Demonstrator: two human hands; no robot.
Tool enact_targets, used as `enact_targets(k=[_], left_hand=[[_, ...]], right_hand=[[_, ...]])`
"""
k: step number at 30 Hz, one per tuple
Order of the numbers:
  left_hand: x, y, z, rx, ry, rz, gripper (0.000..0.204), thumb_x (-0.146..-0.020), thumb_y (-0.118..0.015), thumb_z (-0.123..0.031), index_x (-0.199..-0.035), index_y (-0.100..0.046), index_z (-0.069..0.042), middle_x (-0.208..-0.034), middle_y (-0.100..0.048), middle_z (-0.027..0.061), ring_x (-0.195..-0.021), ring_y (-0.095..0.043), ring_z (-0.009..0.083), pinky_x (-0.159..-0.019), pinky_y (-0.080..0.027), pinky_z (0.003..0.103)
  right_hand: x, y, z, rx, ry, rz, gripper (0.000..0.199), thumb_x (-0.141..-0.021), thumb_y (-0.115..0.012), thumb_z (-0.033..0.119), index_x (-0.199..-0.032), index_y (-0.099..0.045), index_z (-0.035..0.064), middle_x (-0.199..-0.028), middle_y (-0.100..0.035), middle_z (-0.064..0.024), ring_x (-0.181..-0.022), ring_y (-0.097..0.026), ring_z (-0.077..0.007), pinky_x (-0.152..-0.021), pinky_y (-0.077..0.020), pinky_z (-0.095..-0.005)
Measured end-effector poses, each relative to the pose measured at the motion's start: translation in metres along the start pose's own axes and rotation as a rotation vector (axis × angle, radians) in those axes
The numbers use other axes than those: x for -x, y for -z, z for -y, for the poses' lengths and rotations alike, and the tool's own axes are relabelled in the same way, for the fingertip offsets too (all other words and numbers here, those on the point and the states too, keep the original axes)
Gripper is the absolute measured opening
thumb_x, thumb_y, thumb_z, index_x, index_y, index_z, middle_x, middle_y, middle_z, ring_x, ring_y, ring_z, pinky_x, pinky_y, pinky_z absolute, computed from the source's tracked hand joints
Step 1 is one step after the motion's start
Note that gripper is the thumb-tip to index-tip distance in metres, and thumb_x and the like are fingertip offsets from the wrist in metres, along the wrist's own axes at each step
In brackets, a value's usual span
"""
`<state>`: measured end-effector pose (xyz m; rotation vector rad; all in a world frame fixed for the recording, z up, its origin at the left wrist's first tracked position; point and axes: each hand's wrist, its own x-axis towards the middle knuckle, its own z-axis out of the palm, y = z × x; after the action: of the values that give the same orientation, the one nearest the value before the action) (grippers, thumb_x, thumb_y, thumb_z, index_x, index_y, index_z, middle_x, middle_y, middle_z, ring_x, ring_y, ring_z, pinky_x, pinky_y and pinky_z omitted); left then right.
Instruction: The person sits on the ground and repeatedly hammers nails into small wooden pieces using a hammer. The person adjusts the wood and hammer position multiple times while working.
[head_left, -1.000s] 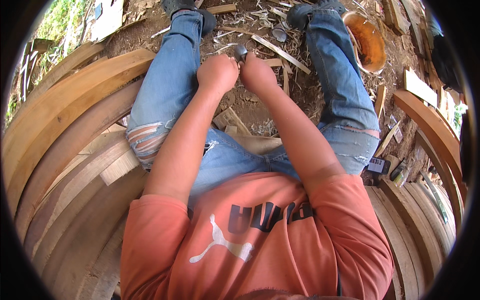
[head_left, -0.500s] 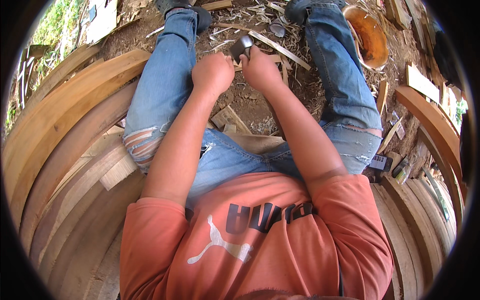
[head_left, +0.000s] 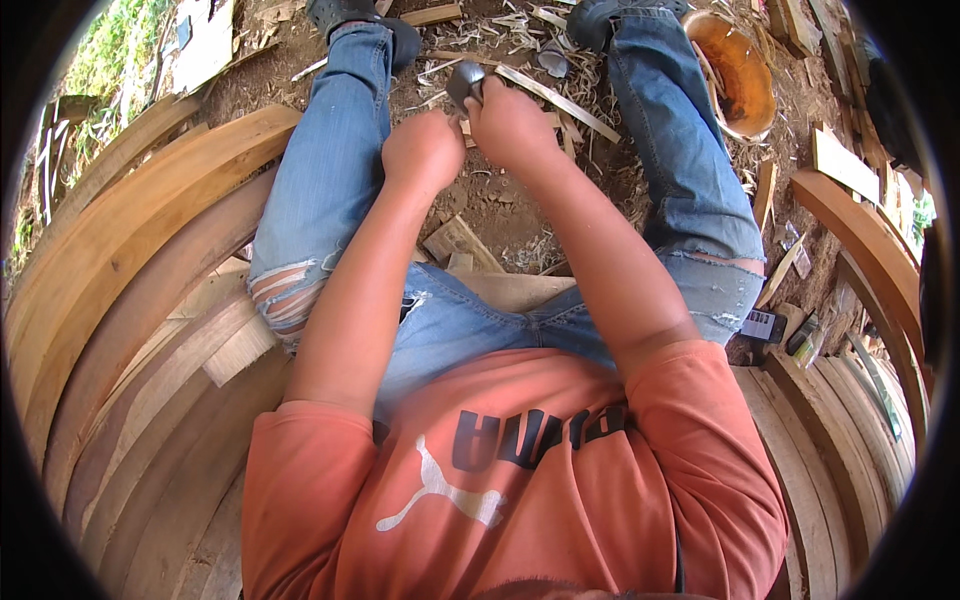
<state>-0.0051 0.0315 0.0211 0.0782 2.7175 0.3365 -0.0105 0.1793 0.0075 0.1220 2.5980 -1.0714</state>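
Observation:
Both my hands are raised close together between my knees, over the littered ground. My right hand [head_left: 512,126] is closed, its fingers wrapped round a dark metal tool [head_left: 464,84] with a shiny, rounded head that juts out past the knuckles; its handle is hidden. Just left of it, my left hand [head_left: 424,150] is curled into a fist with the thumb side toward the right hand. Whatever lies inside that fist is out of sight. A light strip of wood [head_left: 556,103] lies on the ground beyond my right hand.
Curved planks [head_left: 150,215] are stacked at my left, and more boards [head_left: 835,430] lie at my right. A hollow orange-brown container [head_left: 738,85] stands beyond my right shin. Near my right knee are a phone [head_left: 762,326] and a small bottle [head_left: 803,340]. Wood shavings and offcuts [head_left: 463,243] cover the soil.
My right hand and the metal tool have shifted left and slightly away from me, nearer to my left hand. The left hand has barely moved.

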Motion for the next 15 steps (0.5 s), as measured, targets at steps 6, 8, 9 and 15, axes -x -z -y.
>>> enact_targets(k=[6, 8, 9, 15], left_hand=[[-0.007, 0.012, -0.009, -0.020, 0.003, 0.048, 0.038, -0.103, -0.053, -0.032, -0.097, -0.075, -0.002, -0.101, -0.075, 0.0256, -0.099, -0.071, 0.0463, -0.087, -0.055, 0.056], [-0.001, 0.007, 0.002, -0.004, 0.022, 0.005, 0.038, -0.103, -0.053, -0.032, -0.098, -0.075, -0.002, -0.102, -0.075, 0.0261, -0.100, -0.071, 0.0462, -0.087, -0.055, 0.056], [-0.002, 0.004, 0.004, -0.008, 0.030, 0.007, 0.039, -0.103, -0.052, -0.032, -0.098, -0.075, -0.001, -0.102, -0.075, 0.0261, -0.100, -0.071, 0.0462, -0.087, -0.055, 0.056], [0.000, 0.004, -0.003, -0.018, 0.029, 0.012, 0.041, -0.104, -0.051, -0.033, -0.099, -0.074, 0.000, -0.103, -0.075, 0.0255, -0.101, -0.071, 0.0459, -0.089, -0.055, 0.056]], right_hand=[[-0.001, -0.013, -0.002, 0.019, -0.063, 0.079, 0.034, -0.103, -0.058, 0.029, -0.117, -0.062, -0.0016, -0.109, -0.073, -0.0292, -0.106, -0.071, -0.0447, -0.092, -0.0554, -0.0537], [-0.008, -0.006, 0.003, 0.036, -0.021, 0.095, 0.034, -0.103, -0.058, 0.030, -0.118, -0.061, -0.0014, -0.109, -0.073, -0.0289, -0.106, -0.072, -0.0447, -0.092, -0.0554, -0.0538], [-0.011, -0.004, 0.005, 0.044, -0.001, 0.104, 0.035, -0.103, -0.058, 0.030, -0.119, -0.061, -0.0013, -0.108, -0.074, -0.0287, -0.106, -0.072, -0.0447, -0.092, -0.0554, -0.0539], [-0.001, -0.024, -0.008, 0.062, -0.023, 0.103, 0.034, -0.101, -0.061, 0.028, -0.116, -0.061, -0.0024, -0.107, -0.075, -0.0256, -0.102, -0.074, -0.0424, -0.089, -0.0569, -0.0535]])
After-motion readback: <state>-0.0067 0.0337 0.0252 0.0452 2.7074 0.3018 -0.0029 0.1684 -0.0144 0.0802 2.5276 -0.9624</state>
